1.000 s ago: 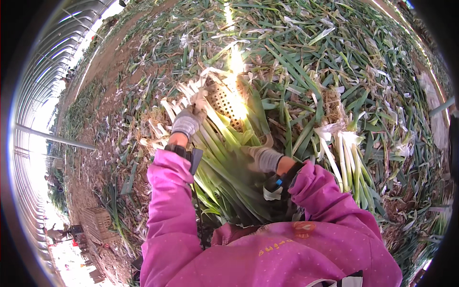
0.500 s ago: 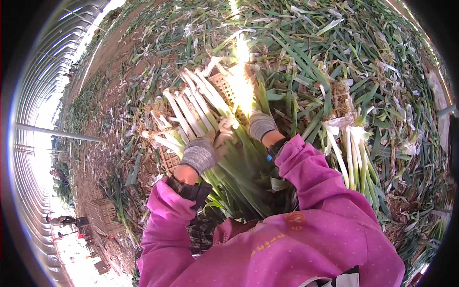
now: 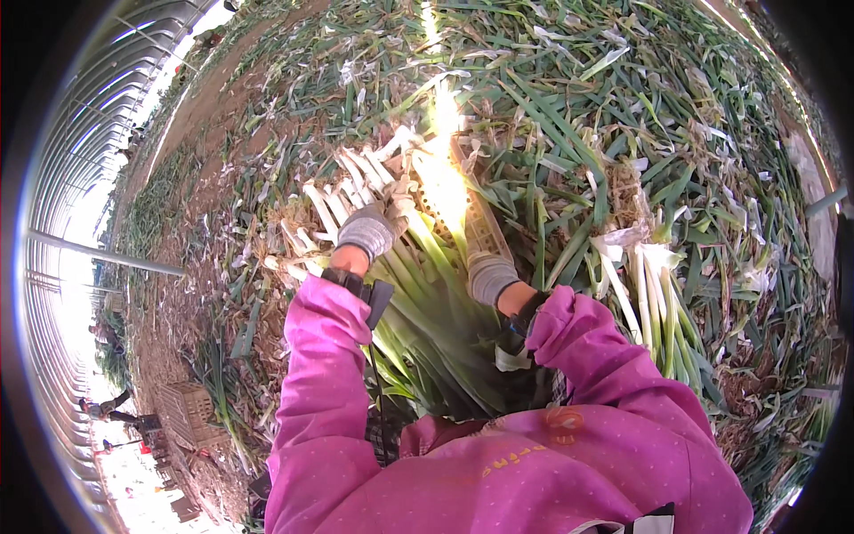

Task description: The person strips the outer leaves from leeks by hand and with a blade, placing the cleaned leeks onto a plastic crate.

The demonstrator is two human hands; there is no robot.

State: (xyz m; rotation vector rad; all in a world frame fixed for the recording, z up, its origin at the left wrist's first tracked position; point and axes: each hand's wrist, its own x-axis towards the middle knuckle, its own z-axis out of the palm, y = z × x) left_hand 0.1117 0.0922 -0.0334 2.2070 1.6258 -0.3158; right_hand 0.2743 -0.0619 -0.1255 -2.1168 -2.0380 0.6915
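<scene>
A thick bundle of leeks [image 3: 427,303] lies before me, white root ends pointing away and green leaves trailing toward my lap. My left hand [image 3: 372,230], in a grey knit glove, is closed over white stalks near their root ends. On the right side of the leaves is my right hand [image 3: 491,278], gloved alike; its fingers are mostly hidden, so its hold is unclear. Under and beyond the leeks, a tan plastic crate [image 3: 485,233] with a perforated wall shows in part. Strong sunlight washes out the stalks beside it.
A separate bunch of leeks [image 3: 654,285] lies to my right. Cut leaves and peelings [image 3: 569,98] cover the ground. At the far left are another crate [image 3: 189,414], a metal pole [image 3: 107,253] and the ribbed tunnel frame [image 3: 67,169].
My left hand has moved up the bundle toward the root ends. The right hand has drawn slightly nearer to me, and more of the crate's right side shows.
</scene>
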